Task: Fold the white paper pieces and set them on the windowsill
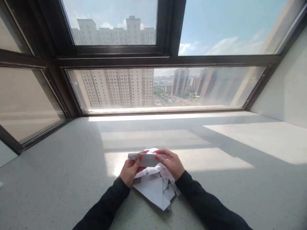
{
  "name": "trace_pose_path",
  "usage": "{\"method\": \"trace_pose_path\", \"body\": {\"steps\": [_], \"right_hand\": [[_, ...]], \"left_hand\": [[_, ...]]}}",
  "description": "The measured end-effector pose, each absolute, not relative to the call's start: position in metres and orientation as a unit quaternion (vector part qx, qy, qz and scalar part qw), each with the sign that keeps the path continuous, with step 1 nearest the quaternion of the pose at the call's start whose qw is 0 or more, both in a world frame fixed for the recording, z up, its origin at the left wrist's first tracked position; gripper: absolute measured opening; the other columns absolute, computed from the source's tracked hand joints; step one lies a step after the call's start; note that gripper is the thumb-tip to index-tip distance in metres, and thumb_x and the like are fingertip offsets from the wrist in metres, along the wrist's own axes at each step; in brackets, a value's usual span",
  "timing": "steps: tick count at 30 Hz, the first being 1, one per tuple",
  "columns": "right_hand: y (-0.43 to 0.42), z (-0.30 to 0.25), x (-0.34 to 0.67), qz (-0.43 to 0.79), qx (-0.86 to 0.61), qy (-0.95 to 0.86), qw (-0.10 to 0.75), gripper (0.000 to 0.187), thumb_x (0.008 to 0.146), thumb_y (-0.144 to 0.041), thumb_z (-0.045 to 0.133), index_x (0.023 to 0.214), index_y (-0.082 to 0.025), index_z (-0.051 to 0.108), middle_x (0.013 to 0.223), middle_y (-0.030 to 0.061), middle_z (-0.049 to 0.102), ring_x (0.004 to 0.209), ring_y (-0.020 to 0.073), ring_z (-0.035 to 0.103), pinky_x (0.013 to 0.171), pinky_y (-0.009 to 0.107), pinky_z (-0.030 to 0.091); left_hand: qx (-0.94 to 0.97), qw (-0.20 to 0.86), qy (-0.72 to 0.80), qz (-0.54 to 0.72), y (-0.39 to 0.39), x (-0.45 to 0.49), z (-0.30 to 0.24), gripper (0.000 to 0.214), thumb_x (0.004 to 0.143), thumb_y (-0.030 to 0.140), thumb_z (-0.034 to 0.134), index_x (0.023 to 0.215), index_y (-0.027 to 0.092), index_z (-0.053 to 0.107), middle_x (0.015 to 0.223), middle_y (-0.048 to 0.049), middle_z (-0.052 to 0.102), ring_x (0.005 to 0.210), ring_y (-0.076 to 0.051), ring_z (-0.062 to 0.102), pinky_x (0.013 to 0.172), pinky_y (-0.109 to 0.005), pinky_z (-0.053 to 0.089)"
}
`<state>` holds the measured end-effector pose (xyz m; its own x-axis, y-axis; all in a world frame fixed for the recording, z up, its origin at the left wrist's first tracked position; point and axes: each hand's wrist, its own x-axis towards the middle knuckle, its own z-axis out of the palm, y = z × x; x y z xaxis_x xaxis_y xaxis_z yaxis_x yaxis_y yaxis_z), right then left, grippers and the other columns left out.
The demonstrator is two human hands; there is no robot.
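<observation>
Between my two hands is a piece of folded white paper [146,160], held up just above a heap of paper. My left hand [130,168] grips its left end, thumb on the near face. At the right end, the thumb and fingers of my right hand [173,163] pinch its upper edge. Below lies a pile of folded white papers [153,189], with creased, angular pieces overlapping one another. The held paper and my hands hide the far part of this pile.
The pile rests on a pale speckled windowsill [72,179], with bright sun patches and shadows across it. Dark window frames [168,62] stand at the back and left, with tall buildings outside. A white wall [283,80] bounds the right side.
</observation>
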<state>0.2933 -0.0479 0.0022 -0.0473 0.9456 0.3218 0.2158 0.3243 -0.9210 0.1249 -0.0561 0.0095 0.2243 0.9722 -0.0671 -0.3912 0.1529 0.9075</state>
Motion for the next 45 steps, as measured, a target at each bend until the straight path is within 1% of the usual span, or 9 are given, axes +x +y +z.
{"method": "trace_pose_path", "body": {"steps": [2,7,13,16,19,23,28,38,45], "right_hand": [[-0.046,0.002,0.296,0.347,-0.452,-0.656,0.496,0.02,0.067,-0.037,0.059,0.076,-0.02,0.065,0.076,0.0033,0.066,0.075,0.0193,0.059,0.067,0.033,0.046],[-0.045,0.0,0.298,0.339,-0.455,-0.667,0.483,0.019,0.065,-0.036,0.061,0.071,-0.018,0.066,0.069,0.0027,0.066,0.068,0.0178,0.06,0.063,0.03,0.046],[-0.004,0.01,0.352,0.271,-0.566,-0.629,0.46,0.022,0.065,-0.037,0.059,0.068,-0.016,0.065,0.064,0.0019,0.066,0.067,0.0187,0.06,0.063,0.028,0.046],[0.029,0.014,0.399,0.225,-0.633,-0.604,0.429,0.016,0.068,-0.028,0.06,0.07,-0.013,0.064,0.069,0.0038,0.065,0.075,0.02,0.059,0.071,0.029,0.044],[0.054,0.012,0.432,0.218,-0.683,-0.604,0.349,0.016,0.075,-0.025,0.056,0.078,-0.01,0.06,0.077,0.0032,0.062,0.074,0.0167,0.058,0.069,0.031,0.046],[0.077,0.005,0.442,0.214,-0.703,-0.631,0.251,0.021,0.083,-0.028,0.046,0.096,-0.014,0.054,0.097,0.0032,0.056,0.081,0.0148,0.056,0.069,0.032,0.047],[0.091,0.0,0.434,0.171,-0.708,-0.657,0.193,0.021,0.083,-0.028,0.046,0.099,-0.018,0.053,0.105,0.0032,0.053,0.088,0.017,0.054,0.073,0.033,0.046],[0.092,-0.01,0.435,0.053,-0.722,-0.678,0.132,0.023,0.083,-0.028,0.046,0.102,-0.017,0.051,0.106,0.0053,0.052,0.091,0.0169,0.052,0.077,0.037,0.044],[0.085,-0.007,0.433,-0.01,-0.74,-0.656,0.147,0.027,0.078,-0.032,0.052,0.099,-0.016,0.053,0.098,0.0037,0.055,0.091,0.019,0.051,0.08,0.04,0.037]], "left_hand": [[0.418,0.669,0.361,0.498,-0.057,0.125,0.009,0.045,0.06,0.039,0.067,0.096,0.013,0.062,0.094,-0.01,0.065,0.087,-0.024,0.059,0.071,-0.029,0.048],[0.422,0.668,0.373,0.486,-0.057,0.127,0.007,0.042,0.059,0.037,0.068,0.092,0.012,0.063,0.092,-0.0096,0.065,0.086,-0.023,0.059,0.073,-0.03,0.048],[0.43,0.67,0.4,0.454,-0.054,0.125,0.003,0.041,0.062,0.039,0.065,0.092,0.011,0.062,0.088,-0.0127,0.067,0.082,-0.021,0.062,0.073,-0.027,0.048],[0.42,0.673,0.41,0.45,-0.051,0.124,0.003,0.039,0.065,0.041,0.062,0.088,0.01,0.063,0.088,-0.0144,0.067,0.078,-0.019,0.063,0.068,-0.024,0.049],[0.404,0.678,0.425,0.442,-0.049,0.125,0.002,0.034,0.068,0.039,0.06,0.084,0.009,0.064,0.083,-0.0146,0.068,0.069,-0.016,0.064,0.059,-0.02,0.051],[0.393,0.686,0.429,0.437,-0.049,0.126,0.002,0.03,0.07,0.037,0.059,0.081,0.01,0.064,0.081,-0.0138,0.068,0.066,-0.015,0.064,0.057,-0.018,0.051],[0.383,0.687,0.437,0.436,-0.049,0.126,0.001,0.034,0.068,0.041,0.059,0.08,0.01,0.065,0.082,-0.0139,0.068,0.067,-0.016,0.064,0.058,-0.021,0.052],[0.381,0.687,0.443,0.431,-0.044,0.127,-0.005,0.036,0.062,0.042,0.064,0.078,0.009,0.065,0.076,-0.014,0.068,0.065,-0.018,0.065,0.057,-0.022,0.051],[0.402,0.684,0.439,0.421,-0.044,0.126,-0.006,0.043,0.06,0.046,0.064,0.081,0.008,0.064,0.081,-0.0145,0.068,0.07,-0.019,0.064,0.063,-0.024,0.051]]}}
